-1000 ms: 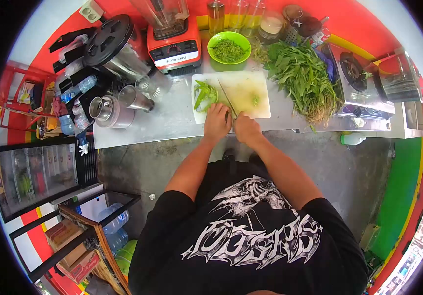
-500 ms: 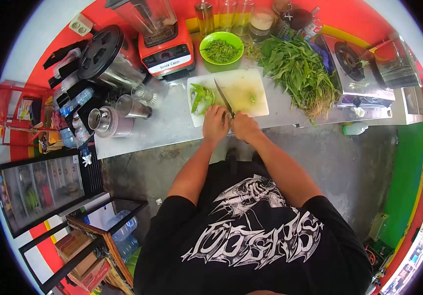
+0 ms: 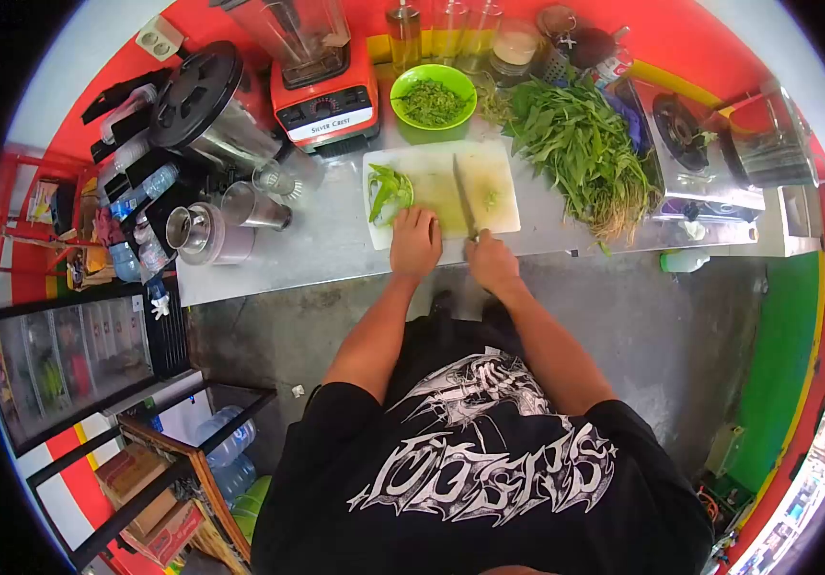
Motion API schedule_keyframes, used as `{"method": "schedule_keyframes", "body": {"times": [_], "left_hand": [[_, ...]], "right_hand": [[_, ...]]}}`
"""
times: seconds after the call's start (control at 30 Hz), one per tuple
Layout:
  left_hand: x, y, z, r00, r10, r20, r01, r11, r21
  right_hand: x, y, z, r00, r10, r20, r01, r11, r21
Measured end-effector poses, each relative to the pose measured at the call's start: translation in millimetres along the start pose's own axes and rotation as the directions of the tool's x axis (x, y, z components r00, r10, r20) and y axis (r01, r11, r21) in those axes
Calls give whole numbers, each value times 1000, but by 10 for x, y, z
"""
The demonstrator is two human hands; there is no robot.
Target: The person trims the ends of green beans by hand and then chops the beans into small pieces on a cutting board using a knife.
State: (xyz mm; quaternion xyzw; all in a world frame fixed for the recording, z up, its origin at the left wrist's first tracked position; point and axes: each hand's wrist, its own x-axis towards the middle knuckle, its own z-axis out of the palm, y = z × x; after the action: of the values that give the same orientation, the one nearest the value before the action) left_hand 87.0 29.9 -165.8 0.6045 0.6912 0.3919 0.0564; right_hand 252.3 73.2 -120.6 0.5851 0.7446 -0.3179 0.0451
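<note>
My right hand (image 3: 493, 263) grips the handle of a kitchen knife (image 3: 462, 187), whose blade points away from me over the cutting board (image 3: 441, 160). Beside it, my left hand (image 3: 416, 241) rests at the board's near edge, fingers stretched forward and apparently holding nothing. Just ahead of those fingertips, a small bowl (image 3: 410, 191) sits on the left of the board with long green pieces (image 3: 389, 180) in it, which look like green chillies. Right of the blade lies a little heap of chopped green bits (image 3: 492, 198).
Behind the board stands a green bowl (image 3: 473, 107) of chopped greens, next to a red blender (image 3: 328, 103). A big bunch of leafy greens (image 3: 580, 144) lies on the right, before a gas stove (image 3: 681, 134). Metal cups (image 3: 254, 206) and a lidded steel container (image 3: 206, 105) stand left.
My right hand has moved right, taking the knife away from my left hand, and the blade now stands more upright in view. My left hand's fingers look more extended.
</note>
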Motion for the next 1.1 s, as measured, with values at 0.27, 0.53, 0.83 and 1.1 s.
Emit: {"method": "schedule_keyframes", "body": {"times": [0.27,0.53,0.83,1.1], "left_hand": [[15,-8,13,1000,-17,9,17,998,55],[-11,-35,-6,999,-29,26,28,999,26],[-79,-65,-123,945,-164,-282,205,971,120],[-204,-123,-111,923,-268,-278,324,929,181]], "right_hand": [[207,429,-110,991,42,-125,-31,996,87],[42,448,-184,980,32,-197,-3,990,143],[-106,580,-124,986,-39,-160,66,983,172],[-270,666,-23,949,-110,-296,190,947,259]]}}
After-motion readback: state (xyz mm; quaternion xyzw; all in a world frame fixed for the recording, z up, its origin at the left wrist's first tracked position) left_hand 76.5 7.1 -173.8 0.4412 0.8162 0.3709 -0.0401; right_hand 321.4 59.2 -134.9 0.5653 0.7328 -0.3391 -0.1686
